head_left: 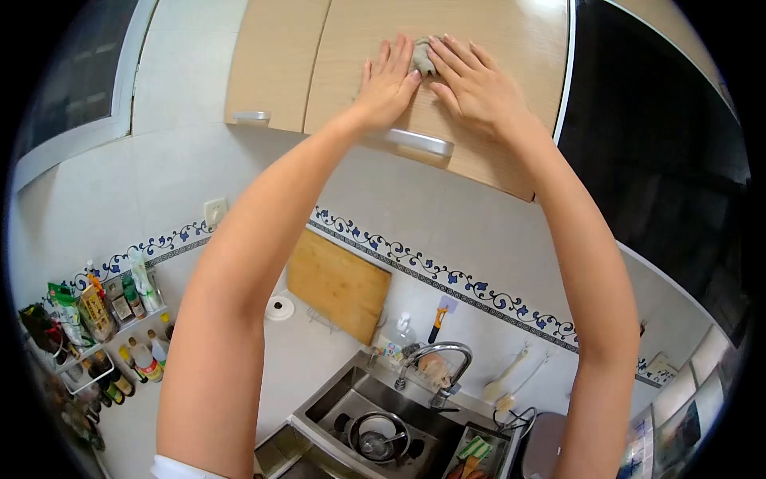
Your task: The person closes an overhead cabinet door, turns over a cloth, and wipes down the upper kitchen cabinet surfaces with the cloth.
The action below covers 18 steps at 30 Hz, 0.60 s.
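Observation:
Both of my arms reach up to a light wood cabinet door [351,72] with a silver handle [419,142] along its lower edge. A small grey-green cloth [423,57] lies against the door between my hands. My left hand [388,86] rests flat on the door, fingers spread and pointing up, its thumb side touching the cloth. On the other side, my right hand [477,86] lies flat with its fingers stretched out, the fingertips at the cloth's right edge. Part of the cloth may be hidden under the fingers.
Below is a steel sink [335,397] with a metal pot [379,435] and a curved faucet [459,349]. A wooden cutting board [339,283] leans on the tiled wall. Bottles [144,359] and packets stand on a rack at the left. A dark window [662,144] is at the right.

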### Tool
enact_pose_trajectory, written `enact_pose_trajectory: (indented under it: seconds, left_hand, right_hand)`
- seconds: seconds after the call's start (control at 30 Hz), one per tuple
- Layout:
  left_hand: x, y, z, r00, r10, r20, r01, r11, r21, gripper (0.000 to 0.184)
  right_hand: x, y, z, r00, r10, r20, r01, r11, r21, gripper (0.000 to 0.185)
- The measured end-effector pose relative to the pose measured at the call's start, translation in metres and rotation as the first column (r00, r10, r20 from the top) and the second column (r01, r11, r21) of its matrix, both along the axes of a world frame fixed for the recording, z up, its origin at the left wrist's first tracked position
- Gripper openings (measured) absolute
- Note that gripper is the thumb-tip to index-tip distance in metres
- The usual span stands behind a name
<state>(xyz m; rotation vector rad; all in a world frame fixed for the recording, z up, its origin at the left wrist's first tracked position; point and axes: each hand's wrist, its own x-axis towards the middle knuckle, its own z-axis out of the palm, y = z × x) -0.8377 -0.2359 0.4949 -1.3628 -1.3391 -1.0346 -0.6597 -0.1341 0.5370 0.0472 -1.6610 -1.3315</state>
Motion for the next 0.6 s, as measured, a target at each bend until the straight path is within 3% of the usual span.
enact_pose_trajectory:
  seconds: [0.2, 0.43, 0.6]
  left_hand:
    - [-0.006, 0.0, 0.002, 0.999, -0.002, -0.037, 0.002, 1.0, 0.001, 0.065]
    - [-0.017, -0.01, -0.002, 0.999, -0.012, -0.031, 0.01, 0.999, -0.038, 0.064]
    - [-0.031, -0.016, 0.0, 0.999, -0.016, -0.044, 0.014, 0.999, -0.044, 0.064]
  right_hand:
    - [-0.005, -0.004, -0.003, 0.999, 0.045, 0.016, -0.044, 0.998, -0.036, 0.059]
    - [-0.017, -0.016, -0.004, 0.999, -0.033, 0.032, 0.035, 0.997, -0.074, 0.059]
    - [-0.035, -0.018, -0.003, 0.999, 0.041, -0.001, -0.041, 0.998, -0.042, 0.058]
